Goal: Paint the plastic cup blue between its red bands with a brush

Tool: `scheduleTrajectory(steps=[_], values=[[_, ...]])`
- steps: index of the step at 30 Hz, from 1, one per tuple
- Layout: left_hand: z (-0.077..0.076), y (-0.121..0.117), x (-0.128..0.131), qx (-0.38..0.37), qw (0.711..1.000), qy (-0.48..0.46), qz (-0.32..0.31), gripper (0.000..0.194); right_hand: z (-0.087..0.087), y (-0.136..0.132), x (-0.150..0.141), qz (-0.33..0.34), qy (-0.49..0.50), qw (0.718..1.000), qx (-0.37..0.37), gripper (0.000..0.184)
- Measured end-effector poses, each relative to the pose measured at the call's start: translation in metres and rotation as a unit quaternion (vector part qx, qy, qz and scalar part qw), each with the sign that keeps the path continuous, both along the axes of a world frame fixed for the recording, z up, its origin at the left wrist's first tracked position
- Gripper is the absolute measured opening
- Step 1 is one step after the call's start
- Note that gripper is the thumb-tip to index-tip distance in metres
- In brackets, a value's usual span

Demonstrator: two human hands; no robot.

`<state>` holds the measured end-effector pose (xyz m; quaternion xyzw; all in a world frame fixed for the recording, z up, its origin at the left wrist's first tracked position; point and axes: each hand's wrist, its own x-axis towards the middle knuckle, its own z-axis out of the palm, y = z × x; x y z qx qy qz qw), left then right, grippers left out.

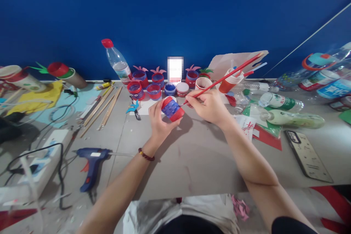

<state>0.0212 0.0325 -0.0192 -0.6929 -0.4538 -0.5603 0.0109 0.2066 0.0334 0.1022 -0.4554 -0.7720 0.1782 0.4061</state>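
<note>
My left hand (160, 122) is closed around a small cup (171, 108) painted red at its ends and blue around the middle, held tilted above the table. In my right hand (207, 104) is a long red paintbrush (225, 80), pinched near its lower end. The brush tip meets or nearly meets the cup's painted side. Just behind my hands stand an open jar of blue paint (170, 89), a jar with a white top (182, 89) and a paper cup (203, 83). Several red and blue painted cups (154, 91) are grouped there, some with pink leaf-like cutouts.
A blue glue gun (93, 161) and a white power strip (45, 164) with cables lie left, near wooden sticks (109, 111). An upright plastic bottle (117, 62) stands behind. Several bottles (282, 101) and a phone (308, 157) lie right. A blue wall (175, 14) rises behind the table.
</note>
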Motion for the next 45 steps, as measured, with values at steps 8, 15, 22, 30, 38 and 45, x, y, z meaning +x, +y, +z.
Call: scheduleTrajectory(steps=[8,15,22,30,38,45], values=[[-0.002,0.0,0.0,-0.008,1.0,0.007,0.009,0.084,0.004,-0.014,-0.008,0.048,-0.004,0.999,0.015,0.029],[-0.001,-0.001,0.0,-0.005,1.0,0.014,0.009,0.086,0.002,-0.014,-0.014,0.056,0.019,0.998,-0.012,0.031],[0.003,-0.002,0.001,-0.022,1.0,0.0,0.009,0.082,0.003,-0.002,-0.003,-0.014,0.039,0.999,-0.029,0.024],[0.002,-0.002,0.001,-0.03,1.0,-0.005,0.009,0.081,-0.003,0.003,-0.001,-0.021,0.004,1.0,-0.018,0.026],[-0.001,-0.001,0.0,-0.039,0.999,0.011,0.017,0.086,0.003,-0.011,-0.009,0.022,0.007,1.0,-0.012,0.03],[-0.002,-0.001,0.0,-0.027,1.0,0.011,0.011,0.084,0.004,-0.019,-0.017,0.056,0.01,0.998,-0.033,0.03]])
